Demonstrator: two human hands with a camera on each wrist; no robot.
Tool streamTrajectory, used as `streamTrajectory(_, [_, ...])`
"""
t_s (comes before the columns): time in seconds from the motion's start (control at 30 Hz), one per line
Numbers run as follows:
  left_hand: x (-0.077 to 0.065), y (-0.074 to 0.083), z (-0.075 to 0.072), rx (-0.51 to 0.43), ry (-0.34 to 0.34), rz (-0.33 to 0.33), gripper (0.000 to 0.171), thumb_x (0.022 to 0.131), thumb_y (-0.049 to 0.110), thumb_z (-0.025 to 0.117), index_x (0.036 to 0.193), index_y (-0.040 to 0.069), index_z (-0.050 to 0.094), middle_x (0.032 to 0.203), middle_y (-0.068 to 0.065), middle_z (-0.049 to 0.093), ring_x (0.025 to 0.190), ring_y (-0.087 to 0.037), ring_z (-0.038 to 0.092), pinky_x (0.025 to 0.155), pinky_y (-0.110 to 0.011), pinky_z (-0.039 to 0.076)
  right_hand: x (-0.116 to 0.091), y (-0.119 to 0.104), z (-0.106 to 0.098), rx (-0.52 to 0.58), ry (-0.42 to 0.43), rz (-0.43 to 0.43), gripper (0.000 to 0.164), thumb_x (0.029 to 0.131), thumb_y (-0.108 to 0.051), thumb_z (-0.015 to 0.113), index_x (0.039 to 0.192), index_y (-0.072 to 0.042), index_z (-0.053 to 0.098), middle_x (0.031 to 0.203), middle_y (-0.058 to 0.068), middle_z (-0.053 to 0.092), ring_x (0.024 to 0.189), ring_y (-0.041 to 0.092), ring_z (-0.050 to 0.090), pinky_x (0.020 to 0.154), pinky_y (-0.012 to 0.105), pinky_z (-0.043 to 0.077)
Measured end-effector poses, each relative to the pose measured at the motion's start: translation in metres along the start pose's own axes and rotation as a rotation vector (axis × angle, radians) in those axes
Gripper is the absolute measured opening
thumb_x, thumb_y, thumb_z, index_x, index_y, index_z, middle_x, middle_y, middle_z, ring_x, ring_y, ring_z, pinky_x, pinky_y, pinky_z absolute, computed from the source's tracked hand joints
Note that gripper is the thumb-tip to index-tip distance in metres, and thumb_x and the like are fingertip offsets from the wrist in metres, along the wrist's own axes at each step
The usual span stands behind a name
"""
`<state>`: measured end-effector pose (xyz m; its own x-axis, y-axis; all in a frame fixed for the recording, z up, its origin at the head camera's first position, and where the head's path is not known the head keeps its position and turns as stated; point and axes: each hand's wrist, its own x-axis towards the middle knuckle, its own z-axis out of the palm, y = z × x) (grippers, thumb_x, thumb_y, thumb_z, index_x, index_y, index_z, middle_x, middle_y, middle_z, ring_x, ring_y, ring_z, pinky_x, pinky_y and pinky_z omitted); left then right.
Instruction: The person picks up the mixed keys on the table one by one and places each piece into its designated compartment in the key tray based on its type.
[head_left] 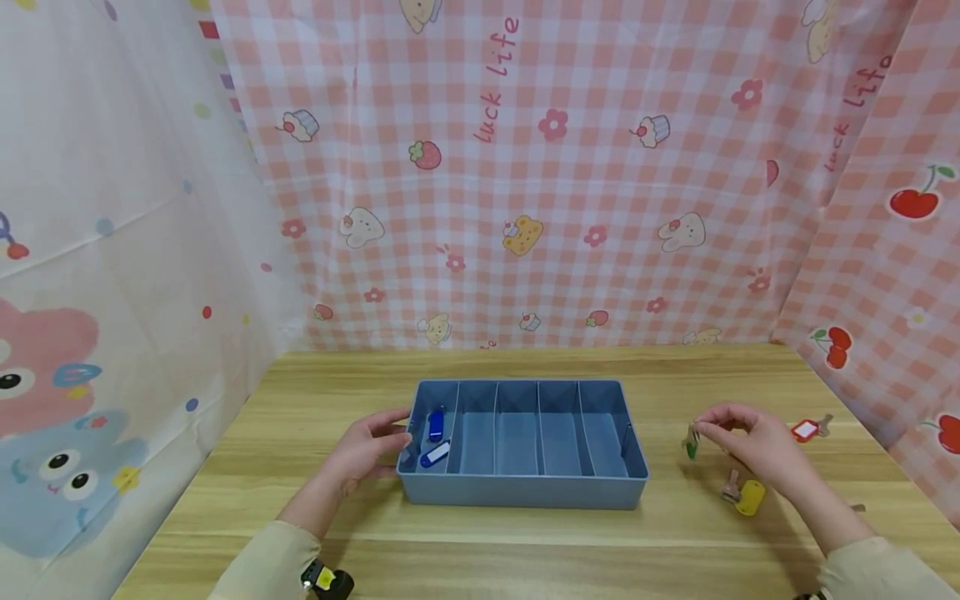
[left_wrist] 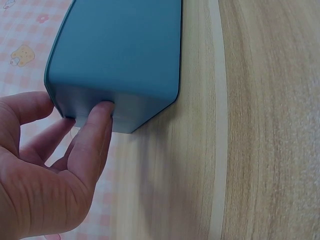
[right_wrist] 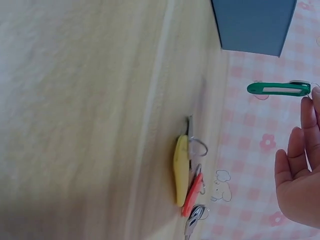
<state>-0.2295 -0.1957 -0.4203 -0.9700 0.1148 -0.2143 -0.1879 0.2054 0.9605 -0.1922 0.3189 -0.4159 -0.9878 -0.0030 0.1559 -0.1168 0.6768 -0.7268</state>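
A blue-grey divided tray [head_left: 522, 492] stands on the wooden table. Two blue key tags [head_left: 436, 453] lie in its leftmost compartment. My left hand [head_left: 366, 450] is at the tray's left end; in the left wrist view its fingers [left_wrist: 95, 125] rest fairly straight against the outer wall. To the right of the tray, my right hand [head_left: 750, 437] pinches a key with a green tag [right_wrist: 277, 89] between thumb and forefinger. The green tag hangs down, raised above the table. Its other fingers are spread apart.
Below my right hand lies a key with a yellow tag [head_left: 750, 497]. Farther right is a key with a red tag [head_left: 806, 430], and a small metal piece [head_left: 857, 507] shows beside the right forearm. Patterned cloth [head_left: 525, 275] hangs behind the table [head_left: 360, 375].
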Motion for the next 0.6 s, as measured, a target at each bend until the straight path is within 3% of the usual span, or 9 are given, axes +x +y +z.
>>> streamTrajectory(0.1, [0.001,0.0,0.0,0.003,0.003,0.003,0.05,0.094,0.005,0.064,0.142,0.0,0.05,0.128,-0.024,0.053,0.113,-0.038,0.055,0.081,-0.053,0.057,0.003,-0.004,0.0,-0.013,0.013,0.01,0.032,0.094,-0.036,0.068,0.104,-0.007,0.072,0.099,0.008,0.066,0.07,0.011,0.052,0.052,0.026,0.045])
streamTrajectory(0.27, [0.0,0.001,0.0,0.004,0.001,0.003,0.05,0.094,0.004,0.063,0.143,0.0,0.05,0.129,-0.025,0.052,0.113,-0.038,0.055,0.081,-0.053,0.057,0.008,-0.012,0.001,-0.042,0.029,0.003,0.033,0.095,-0.04,0.067,0.105,-0.008,0.071,0.102,0.006,0.068,0.089,0.014,0.054,0.063,0.026,0.047])
streamTrajectory(0.47, [-0.001,0.001,0.0,0.004,-0.003,0.0,0.052,0.094,0.004,0.063,0.143,-0.001,0.048,0.131,-0.026,0.051,0.114,-0.039,0.055,0.08,-0.054,0.057,0.014,-0.022,0.0,-0.028,0.038,-0.012,0.036,0.095,-0.042,0.065,0.107,-0.009,0.071,0.102,0.005,0.068,0.09,0.009,0.054,0.071,0.03,0.046])
streamTrajectory(0.6, [-0.002,0.002,0.0,0.004,-0.005,-0.003,0.052,0.095,0.004,0.063,0.144,-0.001,0.048,0.131,-0.025,0.051,0.114,-0.039,0.054,0.08,-0.054,0.057,0.018,-0.027,0.0,-0.019,0.04,-0.017,0.039,0.095,-0.045,0.064,0.108,-0.008,0.071,0.106,0.007,0.067,0.094,0.012,0.054,0.079,0.035,0.046])
